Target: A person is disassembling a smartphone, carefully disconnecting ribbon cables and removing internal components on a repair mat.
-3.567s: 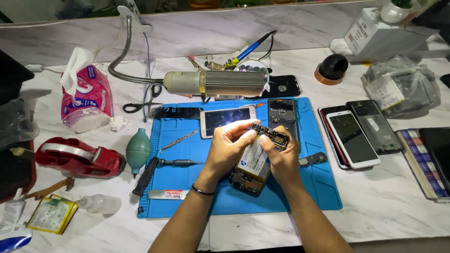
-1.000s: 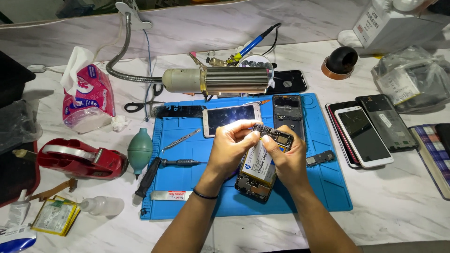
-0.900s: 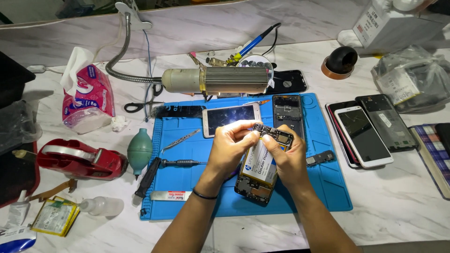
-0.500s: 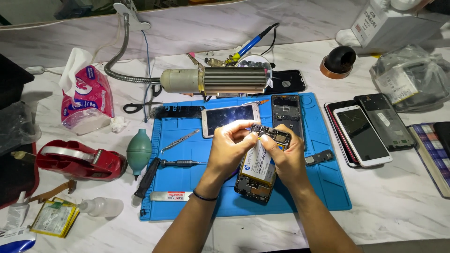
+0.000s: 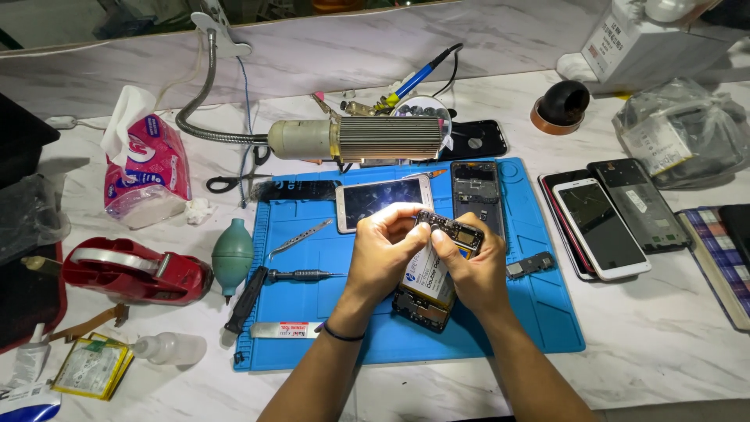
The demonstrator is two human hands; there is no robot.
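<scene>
Above a blue work mat [image 5: 539,328], the left hand [image 5: 383,254] and right hand [image 5: 476,270] clamp an opened phone [image 5: 426,285], its long axis tilted away; both pinch a dark board strip [image 5: 449,228] at its far end.

Both hands, the left hand [image 5: 384,254] and the right hand [image 5: 473,270], cover most of the opened phone [image 5: 426,285], hiding its middle and how the fingertips meet the small dark part [image 5: 449,228]. At 3 o'clock, a checked pouch [image 5: 715,254] is cut by the edge. At 9 o'clock, a black case [image 5: 27,301] runs off-frame. Both forearms leave at 6 o'clock.
</scene>
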